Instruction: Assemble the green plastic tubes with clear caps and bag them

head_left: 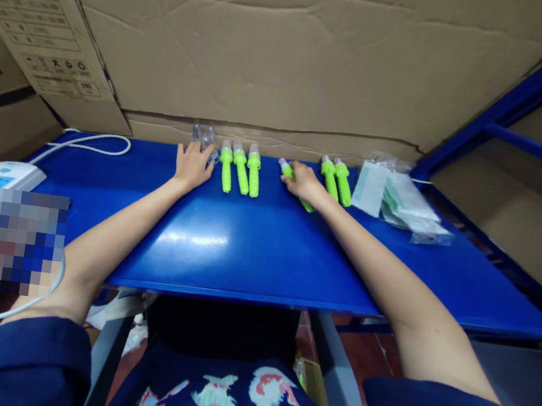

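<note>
My left hand [192,165] rests at the back of the table with its fingers spread, reaching over clear plastic caps [209,133]; whether it presses on one is hidden. Beside it, three lime-green plastic sticks [240,169] with clear tips lie in a row, tips toward the back. My right hand [302,182] is closed round another lime-green stick [287,171], whose clear tip points back left and whose lower end shows below the palm. Two more such sticks [336,181] lie just right of that hand.
Flat plastic packets [399,196] with white and pale green contents lie at the right. A white power strip [7,176] and its cable [91,147] are on the left. Cardboard [271,50] walls the back of the blue table [253,260]; a blue metal frame [509,94] stands right.
</note>
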Available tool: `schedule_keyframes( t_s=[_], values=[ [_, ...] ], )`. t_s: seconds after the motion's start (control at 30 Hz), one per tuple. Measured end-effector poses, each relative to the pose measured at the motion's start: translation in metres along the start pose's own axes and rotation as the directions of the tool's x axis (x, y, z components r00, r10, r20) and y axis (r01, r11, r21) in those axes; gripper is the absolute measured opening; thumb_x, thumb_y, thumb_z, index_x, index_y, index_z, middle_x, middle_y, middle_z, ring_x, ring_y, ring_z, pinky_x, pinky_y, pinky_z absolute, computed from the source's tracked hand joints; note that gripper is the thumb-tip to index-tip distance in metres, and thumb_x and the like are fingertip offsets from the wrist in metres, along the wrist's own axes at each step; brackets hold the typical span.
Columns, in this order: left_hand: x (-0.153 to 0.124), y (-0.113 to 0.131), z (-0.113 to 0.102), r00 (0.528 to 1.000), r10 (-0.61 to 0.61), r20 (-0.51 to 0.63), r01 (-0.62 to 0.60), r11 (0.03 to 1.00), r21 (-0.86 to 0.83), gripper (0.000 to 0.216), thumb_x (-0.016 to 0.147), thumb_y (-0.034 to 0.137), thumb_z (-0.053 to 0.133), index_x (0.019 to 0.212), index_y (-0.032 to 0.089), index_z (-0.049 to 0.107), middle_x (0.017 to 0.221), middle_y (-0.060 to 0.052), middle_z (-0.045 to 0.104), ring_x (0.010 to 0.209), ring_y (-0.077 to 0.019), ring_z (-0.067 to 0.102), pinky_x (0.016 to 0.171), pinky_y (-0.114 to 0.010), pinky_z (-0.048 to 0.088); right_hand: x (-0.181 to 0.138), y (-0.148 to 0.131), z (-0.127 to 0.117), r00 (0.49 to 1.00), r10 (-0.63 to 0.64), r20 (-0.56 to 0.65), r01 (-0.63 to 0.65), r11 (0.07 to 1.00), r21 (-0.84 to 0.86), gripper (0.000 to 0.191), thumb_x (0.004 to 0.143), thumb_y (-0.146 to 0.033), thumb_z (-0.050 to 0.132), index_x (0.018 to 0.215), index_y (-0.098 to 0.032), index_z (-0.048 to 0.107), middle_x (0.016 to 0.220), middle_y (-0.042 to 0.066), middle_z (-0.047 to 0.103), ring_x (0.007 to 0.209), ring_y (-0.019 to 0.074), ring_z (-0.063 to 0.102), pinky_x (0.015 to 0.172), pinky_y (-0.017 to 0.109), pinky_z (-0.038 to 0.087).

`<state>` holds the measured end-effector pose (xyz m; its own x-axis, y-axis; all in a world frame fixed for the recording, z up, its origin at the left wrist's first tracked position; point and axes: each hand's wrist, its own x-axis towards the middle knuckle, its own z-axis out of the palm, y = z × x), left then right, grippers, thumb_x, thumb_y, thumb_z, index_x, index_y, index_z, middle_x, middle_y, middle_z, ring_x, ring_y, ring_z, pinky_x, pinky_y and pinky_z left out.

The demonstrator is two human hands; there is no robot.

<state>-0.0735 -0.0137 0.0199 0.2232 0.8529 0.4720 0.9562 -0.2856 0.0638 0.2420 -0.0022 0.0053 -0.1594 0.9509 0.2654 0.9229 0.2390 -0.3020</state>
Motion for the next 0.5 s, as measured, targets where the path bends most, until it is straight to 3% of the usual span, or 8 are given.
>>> schedule_keyframes(
  t_s=[0.2,0.5],
  values=[
    [-0.001,0.000,0.000,1.000,-0.010,-0.005,0.010,1.000,-0.002,0.048,0.094,0.033,0.046,0.139,0.020,0.055,0.132,-0.021,0.060,0.125,-0.0420,0.052,0.104,-0.061,0.034,-0.007,-0.010,0.000,1.000,0.007,-0.029,-0.008,1.000,-0.030,0.035,0.092,-0.028,0.061,0.124,-0.014,0.056,0.122,0.020,0.067,0.112,0.0346,0.065,0.097,0.047,0.052],
    [-0.001,0.002,-0.003,0.999,-0.036,0.000,0.036,0.999,-0.010,0.051,0.095,0.034,0.043,0.143,0.021,0.052,0.136,-0.020,0.057,0.129,-0.0416,0.049,0.106,-0.061,0.032,-0.018,-0.029,-0.013,1.000,0.016,0.019,-0.015,0.998,-0.063,0.044,0.094,-0.028,0.057,0.135,-0.013,0.054,0.133,0.021,0.062,0.121,0.0377,0.062,0.099,0.049,0.052]
  ],
)
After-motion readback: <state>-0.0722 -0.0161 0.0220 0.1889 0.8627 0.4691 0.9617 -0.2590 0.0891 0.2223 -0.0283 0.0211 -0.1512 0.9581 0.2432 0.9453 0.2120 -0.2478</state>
